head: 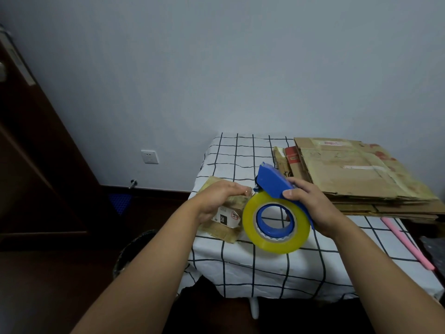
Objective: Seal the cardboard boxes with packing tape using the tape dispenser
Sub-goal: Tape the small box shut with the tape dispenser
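**Fingers on box and dispenser, tape about to meet cardboard**

Fingers (243,189) of my left hand (218,201) curl over the top edge of the small, worn brown cardboard box (227,221) with a white label, holding it down near the left edge of the tabletop (265,268), which is draped in a white cloth with a black grid. My right hand (310,203) grips the blue plastic tape dispenser (273,182), thumb on its handle, with the yellow-tinted roll of clear packing tape (275,222) hanging toward me; its front end sits just beside my left fingertips.

To do this well, I judge I should press the tape's free end onto the box firmly, keep the box pinned, then pull the dispenser straight along the seam. Whether the tape has caught yet, I cannot tell.

A stack of flattened brown cardboard boxes (361,174) lies to the right, near my right hand but apart from it. A pink stick (407,244) rests on the cloth at the right edge. A dark waste bin (134,249) stands on the floor below the left corner, under my left forearm. The small box sits close to that edge, so a hard tug could slide it off.
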Available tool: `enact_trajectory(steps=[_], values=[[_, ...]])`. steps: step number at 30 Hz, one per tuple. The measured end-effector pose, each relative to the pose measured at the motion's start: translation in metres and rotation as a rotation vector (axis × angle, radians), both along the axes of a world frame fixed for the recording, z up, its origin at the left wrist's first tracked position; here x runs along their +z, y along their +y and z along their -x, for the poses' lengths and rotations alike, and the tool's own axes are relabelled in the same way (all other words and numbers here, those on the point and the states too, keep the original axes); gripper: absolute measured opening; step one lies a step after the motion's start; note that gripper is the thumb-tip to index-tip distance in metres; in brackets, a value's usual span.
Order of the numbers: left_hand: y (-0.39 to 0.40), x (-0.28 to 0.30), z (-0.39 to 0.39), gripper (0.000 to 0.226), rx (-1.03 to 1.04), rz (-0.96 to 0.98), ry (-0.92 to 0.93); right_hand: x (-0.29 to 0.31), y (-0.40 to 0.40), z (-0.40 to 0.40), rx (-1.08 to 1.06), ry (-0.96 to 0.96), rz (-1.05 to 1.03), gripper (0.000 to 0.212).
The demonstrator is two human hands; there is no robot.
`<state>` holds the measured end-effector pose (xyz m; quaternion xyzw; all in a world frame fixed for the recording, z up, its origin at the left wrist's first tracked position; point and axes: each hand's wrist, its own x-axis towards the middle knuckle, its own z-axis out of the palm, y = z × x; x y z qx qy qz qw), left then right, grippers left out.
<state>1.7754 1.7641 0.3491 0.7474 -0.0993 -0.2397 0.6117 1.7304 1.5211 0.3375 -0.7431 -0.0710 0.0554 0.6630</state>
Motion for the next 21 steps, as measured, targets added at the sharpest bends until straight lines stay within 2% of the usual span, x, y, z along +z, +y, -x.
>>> enact_trajectory(steps=[7,11,16,21], values=[[0.002,-0.005,-0.007,0.022,0.038,0.007,0.019,0.002,0.004,0.002,0.004,-0.023,0.059,0.046],[0.0,-0.007,-0.009,0.018,0.072,-0.034,-0.007,0.001,0.003,0.001,-0.012,-0.049,0.152,0.06],[0.002,-0.007,-0.013,0.014,0.131,-0.028,0.023,0.003,0.004,0.003,-0.009,-0.073,0.383,0.08],[0.001,-0.006,-0.016,0.021,0.079,-0.088,0.03,0.006,0.006,0.011,0.047,-0.129,0.406,0.077]])
